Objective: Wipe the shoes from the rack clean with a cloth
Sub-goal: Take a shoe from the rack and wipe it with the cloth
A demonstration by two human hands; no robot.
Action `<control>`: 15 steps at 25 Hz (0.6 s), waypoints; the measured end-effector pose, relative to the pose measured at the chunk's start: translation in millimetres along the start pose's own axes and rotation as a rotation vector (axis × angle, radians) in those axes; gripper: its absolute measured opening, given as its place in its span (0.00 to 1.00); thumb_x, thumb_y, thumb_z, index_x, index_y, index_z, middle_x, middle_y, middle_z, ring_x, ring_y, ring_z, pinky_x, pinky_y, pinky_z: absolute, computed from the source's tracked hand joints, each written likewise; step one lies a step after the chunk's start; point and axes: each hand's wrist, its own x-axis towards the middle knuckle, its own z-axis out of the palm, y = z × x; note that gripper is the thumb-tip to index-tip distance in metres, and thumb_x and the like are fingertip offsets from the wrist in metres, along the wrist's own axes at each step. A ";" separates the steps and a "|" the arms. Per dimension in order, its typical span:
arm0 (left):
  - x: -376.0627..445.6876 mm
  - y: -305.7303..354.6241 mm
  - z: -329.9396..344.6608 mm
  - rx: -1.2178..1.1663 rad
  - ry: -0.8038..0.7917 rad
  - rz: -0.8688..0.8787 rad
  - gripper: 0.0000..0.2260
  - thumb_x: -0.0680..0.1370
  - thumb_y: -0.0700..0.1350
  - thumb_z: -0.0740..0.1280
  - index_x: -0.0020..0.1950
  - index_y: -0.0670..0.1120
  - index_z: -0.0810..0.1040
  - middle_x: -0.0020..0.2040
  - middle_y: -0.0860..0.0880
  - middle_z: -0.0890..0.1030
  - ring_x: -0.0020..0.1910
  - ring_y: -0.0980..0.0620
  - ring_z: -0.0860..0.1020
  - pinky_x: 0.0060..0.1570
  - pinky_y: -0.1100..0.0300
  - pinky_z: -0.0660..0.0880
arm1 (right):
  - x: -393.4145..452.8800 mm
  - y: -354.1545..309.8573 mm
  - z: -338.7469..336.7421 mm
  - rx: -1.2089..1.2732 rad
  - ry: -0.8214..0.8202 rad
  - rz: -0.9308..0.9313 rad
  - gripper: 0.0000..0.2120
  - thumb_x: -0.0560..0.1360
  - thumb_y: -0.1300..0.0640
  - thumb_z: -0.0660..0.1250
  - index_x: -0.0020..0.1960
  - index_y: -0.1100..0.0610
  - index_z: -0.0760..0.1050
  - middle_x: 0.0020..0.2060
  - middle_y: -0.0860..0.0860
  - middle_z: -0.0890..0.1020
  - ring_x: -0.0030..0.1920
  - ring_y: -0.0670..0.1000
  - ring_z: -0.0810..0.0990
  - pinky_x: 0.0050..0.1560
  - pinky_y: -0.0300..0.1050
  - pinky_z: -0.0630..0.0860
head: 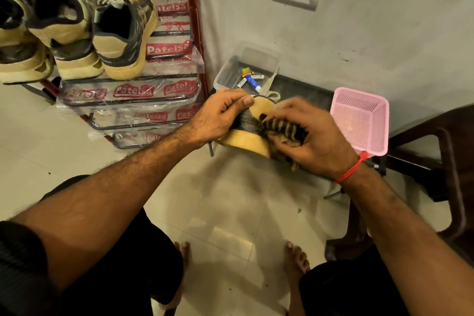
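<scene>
Our left hand [220, 117] grips the shoe [252, 127] steady mid-air, right of the rack [197, 33], so our right hand [311, 137], clutching the cloth [280, 128], can scrub its side.

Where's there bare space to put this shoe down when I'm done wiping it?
The rack's top shelf has a gap right of the three shoes. The lower shelves look free. Bare floor tiles lie between your feet and the rack. Crowded: the corner behind the shoe in hand, with the clear tub, pink basket and chair.
</scene>
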 end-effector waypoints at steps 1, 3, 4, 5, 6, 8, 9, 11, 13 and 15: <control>-0.9 0.3 0.8 -0.005 -0.011 0.005 0.15 0.84 0.46 0.61 0.38 0.51 0.71 0.33 0.56 0.70 0.36 0.60 0.70 0.39 0.67 0.67 | -2.4 -3.0 2.4 0.011 -0.047 -0.047 0.14 0.73 0.58 0.73 0.57 0.62 0.81 0.53 0.55 0.80 0.52 0.51 0.80 0.56 0.42 0.77; -2.3 -1.6 2.3 -0.051 -0.045 -0.038 0.16 0.84 0.47 0.60 0.38 0.44 0.73 0.34 0.52 0.70 0.36 0.60 0.69 0.39 0.63 0.67 | -0.8 -2.8 3.7 0.019 -0.066 -0.047 0.13 0.73 0.59 0.73 0.57 0.61 0.81 0.52 0.55 0.80 0.52 0.51 0.80 0.56 0.41 0.76; -2.5 -3.0 1.9 -0.110 -0.051 -0.078 0.17 0.84 0.49 0.60 0.40 0.40 0.75 0.35 0.49 0.71 0.37 0.58 0.70 0.40 0.60 0.68 | 1.0 1.8 1.4 0.005 -0.012 0.008 0.13 0.73 0.60 0.72 0.57 0.61 0.80 0.52 0.55 0.80 0.52 0.52 0.80 0.56 0.43 0.77; -3.0 -3.5 -0.4 -0.167 -0.043 -0.117 0.19 0.83 0.52 0.60 0.44 0.37 0.77 0.37 0.47 0.74 0.39 0.55 0.72 0.42 0.56 0.70 | 2.1 6.9 -1.8 -0.003 0.054 0.077 0.13 0.74 0.60 0.72 0.57 0.61 0.79 0.53 0.55 0.79 0.53 0.52 0.79 0.56 0.45 0.77; -4.0 -2.7 -3.0 -0.219 -0.032 -0.143 0.19 0.83 0.53 0.60 0.46 0.38 0.79 0.39 0.47 0.76 0.40 0.53 0.74 0.43 0.55 0.72 | 1.5 10.9 -4.4 0.010 0.106 0.140 0.13 0.75 0.60 0.71 0.58 0.61 0.78 0.54 0.55 0.78 0.54 0.53 0.79 0.57 0.45 0.76; -4.7 1.6 -5.1 -0.296 -0.029 -0.154 0.16 0.84 0.52 0.60 0.48 0.42 0.80 0.39 0.49 0.79 0.41 0.54 0.76 0.43 0.59 0.74 | -2.0 11.9 -7.0 0.142 0.097 0.221 0.13 0.77 0.59 0.71 0.59 0.60 0.74 0.58 0.55 0.77 0.59 0.52 0.78 0.60 0.44 0.76; -4.7 2.6 -4.5 -0.314 -0.042 -0.157 0.16 0.84 0.51 0.60 0.50 0.40 0.81 0.40 0.44 0.81 0.42 0.53 0.77 0.44 0.58 0.75 | -3.1 8.8 -7.3 0.255 0.046 0.261 0.13 0.77 0.59 0.71 0.59 0.59 0.72 0.59 0.53 0.77 0.60 0.50 0.78 0.60 0.43 0.76; -5.6 3.3 -1.6 -0.335 -0.070 -0.161 0.20 0.84 0.50 0.60 0.56 0.34 0.79 0.47 0.32 0.80 0.46 0.46 0.78 0.47 0.51 0.75 | -3.4 3.8 -8.3 0.437 -0.039 0.335 0.13 0.77 0.61 0.71 0.58 0.58 0.70 0.54 0.50 0.79 0.54 0.42 0.79 0.54 0.39 0.78; -5.2 4.8 -0.7 -0.337 -0.083 -0.175 0.21 0.84 0.51 0.59 0.58 0.32 0.78 0.49 0.33 0.79 0.48 0.45 0.77 0.50 0.48 0.75 | -1.6 3.9 -9.3 0.459 -0.004 0.386 0.13 0.76 0.62 0.72 0.56 0.58 0.70 0.47 0.48 0.79 0.46 0.40 0.79 0.47 0.34 0.77; -2.3 6.7 -1.4 -0.272 -0.075 -0.194 0.17 0.85 0.51 0.59 0.59 0.38 0.79 0.54 0.39 0.79 0.53 0.49 0.77 0.56 0.51 0.74 | 0.2 2.6 -4.7 0.404 0.064 0.414 0.14 0.75 0.61 0.73 0.56 0.58 0.71 0.46 0.47 0.80 0.44 0.39 0.79 0.46 0.33 0.76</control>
